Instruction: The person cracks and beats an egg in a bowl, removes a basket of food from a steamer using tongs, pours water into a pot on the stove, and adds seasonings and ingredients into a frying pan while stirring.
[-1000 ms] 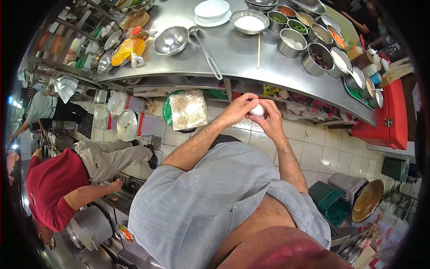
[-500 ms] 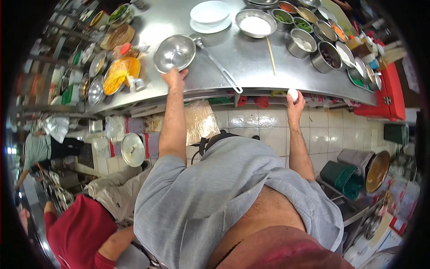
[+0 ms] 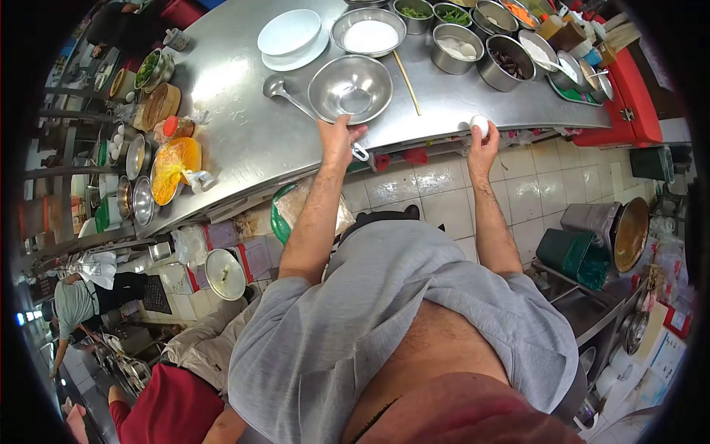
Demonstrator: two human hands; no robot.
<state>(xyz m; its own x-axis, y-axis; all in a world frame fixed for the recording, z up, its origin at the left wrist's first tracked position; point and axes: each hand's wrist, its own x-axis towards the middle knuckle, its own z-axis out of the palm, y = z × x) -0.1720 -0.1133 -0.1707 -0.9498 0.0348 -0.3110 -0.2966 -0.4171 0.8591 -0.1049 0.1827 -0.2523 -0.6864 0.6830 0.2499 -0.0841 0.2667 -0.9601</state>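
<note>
My left hand [image 3: 338,142] grips the near rim of a shiny metal bowl [image 3: 350,87], with nothing visible inside it. The bowl is over the handle of a ladle [image 3: 275,87], whose head shows to its left and whose handle end pokes out beside my left wrist. In my right hand [image 3: 482,148] a white egg [image 3: 479,124] is held between the fingertips, at the front edge of the steel table [image 3: 229,126]. Between the hands, farther back, a thin wooden stick [image 3: 408,85] lies on the table.
White plates [image 3: 290,35] and a metal bowl of white powder [image 3: 372,35] stand behind. Several ingredient pots [image 3: 506,68] line the back right. A bag of yellow food [image 3: 176,169] sits at left. A person in a red shirt [image 3: 174,407] is at lower left.
My left hand has brought the bowl to the right, across the ladle's handle and closer to the egg. My right hand still holds the egg near the table edge. The view has turned somewhat.
</note>
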